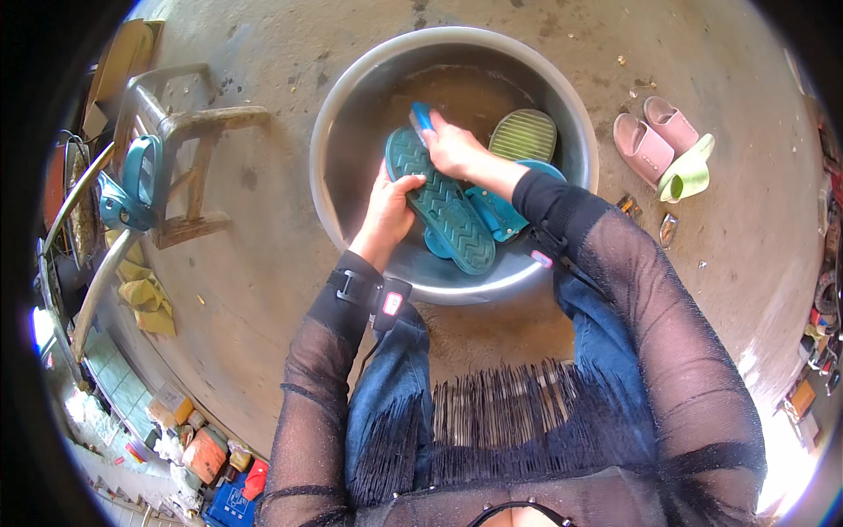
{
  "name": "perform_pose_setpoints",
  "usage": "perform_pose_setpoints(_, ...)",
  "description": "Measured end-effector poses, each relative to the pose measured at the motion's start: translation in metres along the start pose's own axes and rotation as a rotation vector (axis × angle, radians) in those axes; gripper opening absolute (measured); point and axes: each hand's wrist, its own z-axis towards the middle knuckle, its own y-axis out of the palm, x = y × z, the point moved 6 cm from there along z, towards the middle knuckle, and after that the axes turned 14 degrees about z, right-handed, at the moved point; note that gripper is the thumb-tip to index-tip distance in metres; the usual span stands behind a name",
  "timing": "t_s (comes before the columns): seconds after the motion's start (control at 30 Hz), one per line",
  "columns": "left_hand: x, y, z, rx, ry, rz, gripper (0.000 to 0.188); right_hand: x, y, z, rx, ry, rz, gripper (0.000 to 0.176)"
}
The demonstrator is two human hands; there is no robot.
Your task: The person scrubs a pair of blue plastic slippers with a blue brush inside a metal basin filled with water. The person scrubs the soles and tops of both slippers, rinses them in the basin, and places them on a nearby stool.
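Over a large metal basin (323,165), my left hand (388,209) grips a teal slipper (454,217) by its edge, patterned sole facing up. My right hand (454,145) is closed around a blue-backed scrubbing brush (421,117), held against the slipper's toe end. Brownish water (454,89) lies in the basin. A green slipper with a ribbed sole (524,135) rests inside at the right. Beside the held slipper is another blue slipper (502,214), partly hidden by my right forearm.
Pink slippers (644,148) and a light green slipper (687,170) lie on the concrete floor (263,329) to the right. At left stands a wooden chair (214,122), with teal slippers (135,188) hung by it. Boxes and bags (204,454) fill the lower left.
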Motion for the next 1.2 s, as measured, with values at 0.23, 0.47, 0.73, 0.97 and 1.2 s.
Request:
perform_pose_setpoints(0.23,0.003,0.005,-0.002,-0.064,0.001,0.093,0.077,-0.005,0.006,-0.041,-0.029,-0.27,-0.01,0.06)
perform_pose_setpoints(0.47,0.02,0.026,-0.007,-0.176,0.172,0.235,0.084,-0.014,-0.025,-0.004,0.094,-0.21,-0.08,0.048)
perform_pose_setpoints(0.73,0.016,0.025,-0.001,-0.161,0.18,0.238,0.083,-0.016,-0.007,-0.048,-0.062,-0.24,-0.209,0.059)
perform_pose_setpoints(0.97,0.025,0.047,-0.007,-0.234,0.279,0.416,0.097,0.005,-0.034,-0.019,0.077,-0.187,-0.161,0.059)
perform_pose_setpoints(1.2,0.019,0.042,0.0,-0.249,0.251,0.352,0.093,-0.016,-0.025,-0.053,0.014,-0.258,-0.135,0.059)
